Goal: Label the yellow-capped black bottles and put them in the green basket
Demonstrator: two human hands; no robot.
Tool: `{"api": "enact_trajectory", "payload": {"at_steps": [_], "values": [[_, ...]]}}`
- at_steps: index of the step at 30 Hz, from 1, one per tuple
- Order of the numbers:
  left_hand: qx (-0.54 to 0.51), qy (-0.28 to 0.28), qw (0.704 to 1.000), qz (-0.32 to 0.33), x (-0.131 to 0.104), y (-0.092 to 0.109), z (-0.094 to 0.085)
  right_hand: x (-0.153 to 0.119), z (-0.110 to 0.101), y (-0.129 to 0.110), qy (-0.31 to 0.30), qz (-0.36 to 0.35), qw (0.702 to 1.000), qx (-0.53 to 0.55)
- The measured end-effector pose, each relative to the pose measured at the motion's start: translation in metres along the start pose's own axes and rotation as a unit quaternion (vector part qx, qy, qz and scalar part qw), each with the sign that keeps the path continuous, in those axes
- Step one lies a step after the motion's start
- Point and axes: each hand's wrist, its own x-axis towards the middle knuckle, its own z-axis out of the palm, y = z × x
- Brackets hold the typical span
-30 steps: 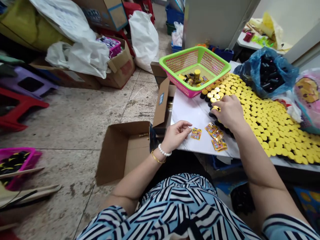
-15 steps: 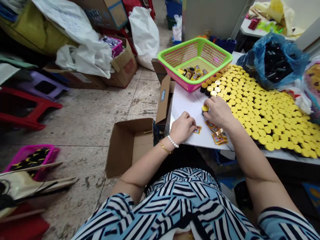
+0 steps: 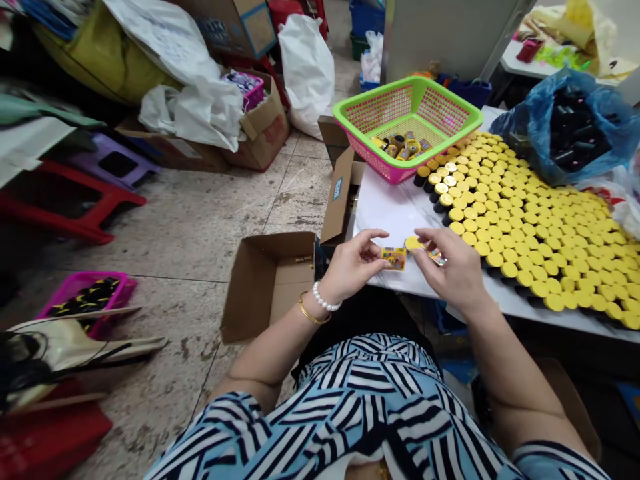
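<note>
Between thumb and fingers, my left hand (image 3: 350, 268) pinches a small yellow printed label (image 3: 395, 259) over the table's front edge. Just right of it, my right hand (image 3: 456, 270) grips a small round container with a yellow cap (image 3: 413, 243); its body is mostly hidden. The two hands are close together, with the label beside the container. More printed labels (image 3: 437, 256) show in part behind my right fingers. Many black containers with yellow caps (image 3: 530, 223) stand packed in rows to the right.
A green-rimmed pink basket (image 3: 470, 119) holds several labelled containers (image 3: 409, 147) at the table's back left. A blue plastic bag (image 3: 535, 143) of black pieces sits at the back right. An open cardboard box (image 3: 250, 287) stands left of the table, near a white sack (image 3: 306, 73).
My left hand has lifted the label off the table. My right hand has brought the yellow-capped container from the edge of the rows towards the label. The view has shifted slightly left.
</note>
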Motion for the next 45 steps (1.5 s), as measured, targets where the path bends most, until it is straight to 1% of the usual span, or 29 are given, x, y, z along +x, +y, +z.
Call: {"api": "enact_trajectory", "payload": {"at_steps": [2, 5, 6, 7, 10, 11, 12, 14, 16, 19, 22, 23, 25, 27, 28, 30, 32, 33, 36, 38, 40, 42, 44, 45], "values": [[-0.032, -0.001, 0.999, -0.009, -0.004, 0.006, 0.003, -0.016, 0.007, -0.013, 0.018, 0.076, 0.994, 0.077], [-0.07, -0.014, 0.997, -0.034, -0.01, 0.01, 0.008, -0.032, 0.024, -0.022, 0.017, 0.177, 0.963, 0.201], [-0.078, -0.004, 0.996, -0.037, -0.012, 0.01, 0.009, -0.035, 0.03, -0.022, 0.019, 0.201, 0.951, 0.235], [-0.083, 0.019, 0.996, -0.035, -0.014, 0.011, 0.01, -0.037, 0.035, -0.023, 0.027, 0.221, 0.941, 0.257], [-0.062, 0.128, 0.99, -0.012, -0.024, 0.011, 0.013, -0.039, 0.045, -0.023, 0.075, 0.252, 0.928, 0.263], [-0.048, 0.151, 0.987, -0.008, -0.028, 0.012, 0.014, -0.039, 0.048, -0.023, 0.088, 0.255, 0.927, 0.26], [-0.035, 0.16, 0.986, -0.009, -0.032, 0.012, 0.015, -0.039, 0.05, -0.024, 0.094, 0.257, 0.925, 0.262], [-0.025, 0.157, 0.987, -0.018, -0.039, 0.013, 0.018, -0.039, 0.053, -0.025, 0.095, 0.259, 0.922, 0.272], [-0.026, 0.153, 0.988, -0.022, -0.042, 0.013, 0.02, -0.041, 0.057, -0.025, 0.092, 0.257, 0.921, 0.279], [-0.025, 0.149, 0.989, -0.008, -0.041, 0.013, 0.021, -0.044, 0.061, -0.026, 0.089, 0.239, 0.93, 0.264], [-0.022, 0.132, 0.991, 0.018, -0.037, 0.013, 0.02, -0.046, 0.063, -0.029, 0.088, 0.181, 0.953, 0.225], [-0.027, 0.138, 0.99, 0.023, -0.036, 0.012, 0.019, -0.045, 0.063, -0.03, 0.093, 0.158, 0.96, 0.21], [-0.045, 0.178, 0.983, 0.017, -0.035, 0.01, 0.015, -0.044, 0.061, -0.03, 0.113, 0.132, 0.967, 0.184], [-0.06, 0.219, 0.974, -0.004, -0.035, 0.008, 0.011, -0.041, 0.058, -0.029, 0.134, 0.131, 0.966, 0.176], [-0.061, 0.221, 0.973, -0.014, -0.035, 0.008, 0.01, -0.04, 0.056, -0.028, 0.138, 0.133, 0.966, 0.176], [-0.059, 0.192, 0.979, -0.018, -0.035, 0.009, 0.008, -0.039, 0.055, -0.027, 0.125, 0.127, 0.968, 0.178], [-0.058, 0.161, 0.985, -0.004, -0.036, 0.01, 0.01, -0.038, 0.056, -0.027, 0.108, 0.115, 0.972, 0.174], [-0.06, 0.154, 0.986, 0.004, -0.036, 0.01, 0.012, -0.038, 0.058, -0.028, 0.104, 0.107, 0.974, 0.168], [-0.06, 0.155, 0.986, 0.014, -0.037, 0.009, 0.016, -0.04, 0.065, -0.032, 0.097, 0.082, 0.98, 0.156], [-0.055, 0.167, 0.984, 0.011, -0.038, 0.006, 0.016, -0.041, 0.069, -0.035, 0.073, 0.065, 0.983, 0.156], [-0.045, 0.179, 0.983, 0.004, -0.04, 0.002, 0.013, -0.04, 0.07, -0.036, 0.045, 0.054, 0.986, 0.15], [-0.044, 0.185, 0.982, -0.018, -0.042, -0.001, 0.008, -0.037, 0.067, -0.033, 0.029, 0.039, 0.991, 0.127], [-0.076, 0.177, 0.979, -0.064, -0.043, -0.003, 0.002, -0.029, 0.06, -0.026, 0.039, 0.022, 0.997, 0.064], [-0.109, 0.168, 0.975, -0.094, -0.042, -0.004, 0.0, -0.023, 0.056, -0.02, 0.047, 0.017, 0.999, 0.017]]}}
